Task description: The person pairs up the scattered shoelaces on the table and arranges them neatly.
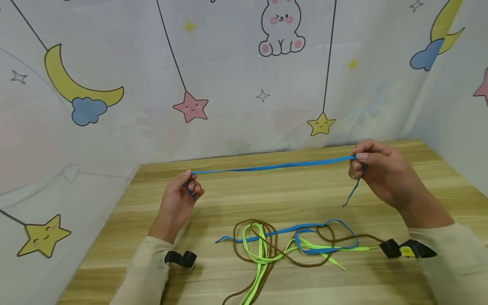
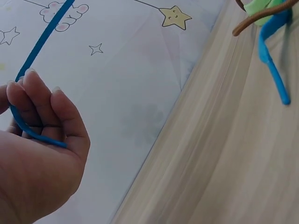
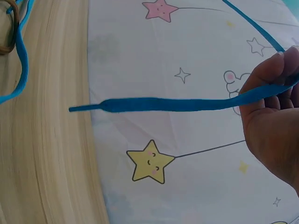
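Note:
A flat blue shoelace (image 1: 274,167) is stretched between my two hands above the table, its right end slightly higher. My left hand (image 1: 180,199) pinches it near one end; the short tail lies across the palm in the left wrist view. At the other side my right hand (image 1: 385,171) pinches it between thumb and fingers. From there a tail (image 3: 168,104) with a narrow tip hangs free. Below the hands, a second blue shoelace (image 1: 284,231) lies loosely among green shoelaces (image 1: 263,258) and a brown shoelace (image 1: 312,264).
The wood-grain table (image 1: 213,207) ends at a pale cloth backdrop (image 1: 236,84) printed with moons, stars and a rabbit. Dark wrist straps (image 1: 181,258) are on both forearms. The loose laces overlap near the table's front middle, the brown one reaching toward the right forearm.

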`<action>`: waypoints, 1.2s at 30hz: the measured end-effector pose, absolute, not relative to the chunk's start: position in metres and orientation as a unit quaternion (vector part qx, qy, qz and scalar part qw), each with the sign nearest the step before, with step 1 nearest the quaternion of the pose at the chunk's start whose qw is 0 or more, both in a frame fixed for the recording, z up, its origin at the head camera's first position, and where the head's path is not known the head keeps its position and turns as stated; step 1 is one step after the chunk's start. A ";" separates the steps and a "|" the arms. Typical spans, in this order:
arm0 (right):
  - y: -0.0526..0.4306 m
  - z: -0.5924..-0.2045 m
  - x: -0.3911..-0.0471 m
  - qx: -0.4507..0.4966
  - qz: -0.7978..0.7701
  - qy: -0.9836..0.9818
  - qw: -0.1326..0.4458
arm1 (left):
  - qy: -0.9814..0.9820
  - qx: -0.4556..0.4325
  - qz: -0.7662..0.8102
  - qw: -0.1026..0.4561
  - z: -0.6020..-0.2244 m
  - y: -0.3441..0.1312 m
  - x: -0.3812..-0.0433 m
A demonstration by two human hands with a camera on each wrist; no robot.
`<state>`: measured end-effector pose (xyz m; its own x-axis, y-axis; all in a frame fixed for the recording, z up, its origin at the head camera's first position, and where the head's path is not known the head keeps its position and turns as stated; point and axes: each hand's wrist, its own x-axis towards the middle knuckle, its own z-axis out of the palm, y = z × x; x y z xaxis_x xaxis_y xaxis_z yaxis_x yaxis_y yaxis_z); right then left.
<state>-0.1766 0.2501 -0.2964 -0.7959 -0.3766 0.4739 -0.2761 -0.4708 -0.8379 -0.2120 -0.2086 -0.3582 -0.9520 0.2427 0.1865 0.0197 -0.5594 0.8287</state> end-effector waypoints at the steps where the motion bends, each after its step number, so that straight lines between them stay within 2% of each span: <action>1: 0.252 -0.296 -0.178 -0.310 -0.796 0.518 0.031 | 0.466 0.137 0.872 0.061 -0.359 -0.209 -0.213; 6: 0.262 -0.299 -0.184 -0.296 -0.803 0.516 0.039 | 0.477 0.116 0.870 0.047 -0.363 -0.212 -0.215; 16: 0.274 -0.312 -0.196 -0.317 -0.818 0.475 0.063 | 0.491 0.149 0.855 0.071 -0.360 -0.208 -0.221; 28: 0.294 -0.326 -0.207 -0.240 -0.767 0.595 0.025 | 0.473 0.020 0.880 0.046 -0.372 -0.204 -0.244; 33: 0.299 -0.330 -0.218 -0.227 -0.749 0.622 0.027 | 0.472 0.003 0.881 0.024 -0.374 -0.212 -0.248; 36: 0.303 -0.332 -0.225 -0.218 -0.747 0.628 0.023 | 0.470 0.002 0.882 0.032 -0.375 -0.218 -0.250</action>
